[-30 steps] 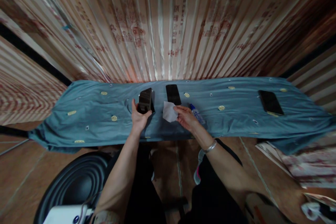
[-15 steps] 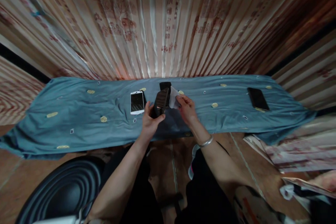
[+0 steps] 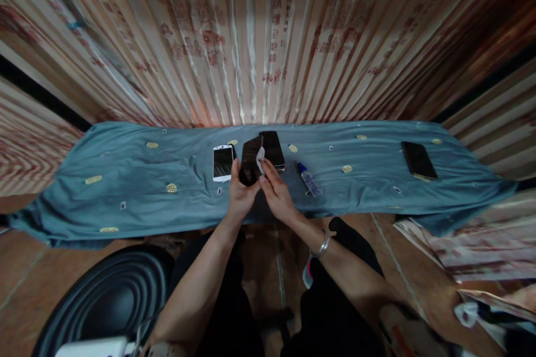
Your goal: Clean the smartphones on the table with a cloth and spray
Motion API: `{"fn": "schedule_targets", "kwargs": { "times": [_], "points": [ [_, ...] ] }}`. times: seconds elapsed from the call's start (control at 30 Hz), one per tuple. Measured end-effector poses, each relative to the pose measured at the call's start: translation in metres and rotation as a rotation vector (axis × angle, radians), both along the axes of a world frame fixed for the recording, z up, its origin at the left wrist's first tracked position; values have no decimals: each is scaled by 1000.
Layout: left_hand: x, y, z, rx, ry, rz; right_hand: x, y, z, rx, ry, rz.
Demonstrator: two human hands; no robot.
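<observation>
Behind, a pleated, pale brown curtain (image 3: 234, 39) with reddish printed figures and characters, between a dark slanting pole (image 3: 46, 97) at the left and a second dark pole (image 3: 481, 88) at the right. In front of it, a wrinkled blue-green cloth (image 3: 138, 189) dotted with yellow and white motifs. Below, a brown tiled floor (image 3: 419, 256), with a black ringed round object (image 3: 109, 301) and a white object (image 3: 92, 348) overlapping its near edge.
</observation>
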State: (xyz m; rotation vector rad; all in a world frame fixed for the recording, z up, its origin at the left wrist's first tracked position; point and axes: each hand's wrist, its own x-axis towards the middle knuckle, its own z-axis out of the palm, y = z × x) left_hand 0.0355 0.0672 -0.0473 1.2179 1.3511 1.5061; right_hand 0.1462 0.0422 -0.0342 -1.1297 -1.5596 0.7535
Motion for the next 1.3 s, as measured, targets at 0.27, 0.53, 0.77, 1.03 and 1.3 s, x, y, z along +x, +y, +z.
{"fn": "schedule_targets", "kwargs": {
  "times": [0.27, 0.53, 0.77, 1.03, 1.3],
  "points": [
    [8, -17, 6, 42, 93, -108, 15, 20, -6, -86, -3, -91],
    [13, -31, 7, 117, 239, -216, 44, 48, -5, -66, 200, -206],
    [16, -38, 7, 135, 397, -297, 73, 62, -7, -74, 401, -172],
    [6, -35, 9, 140, 466, -391, 84, 65, -15, -161, 390, -260],
    [10, -33, 12, 37, 316, -407, 87, 60, -11, -180, 437, -241]
  ]
}}
